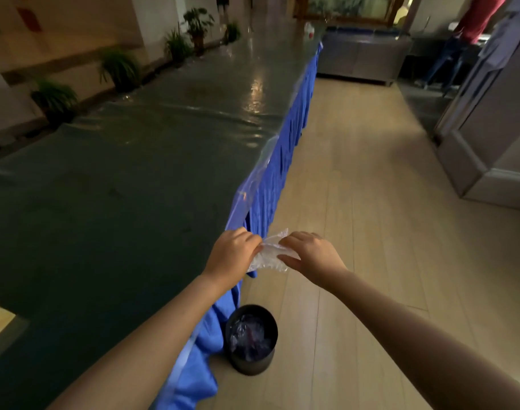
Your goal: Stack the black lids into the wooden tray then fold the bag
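Both hands are out past the edge of the counter, working a crumpled clear plastic bag in mid-air. The left hand has its fingers curled shut, pinching the bag's left side. The right hand is looser: fingers bent over the top edge, thumb underneath, so it's holding the bag lightly rather than clamping it.

No black lids or wooden tray in sight from here, so I'd guess we're on the folding part.

Honestly, folding it in the air looks fiddly since the plastic is all scrunched. My take: smooth it flat first, maybe lay it on the counter right beside the hands, line up the edges, then fold in halves while pressing the air out. There's a black bin on the floor directly below, so a slipped bag could land in it.
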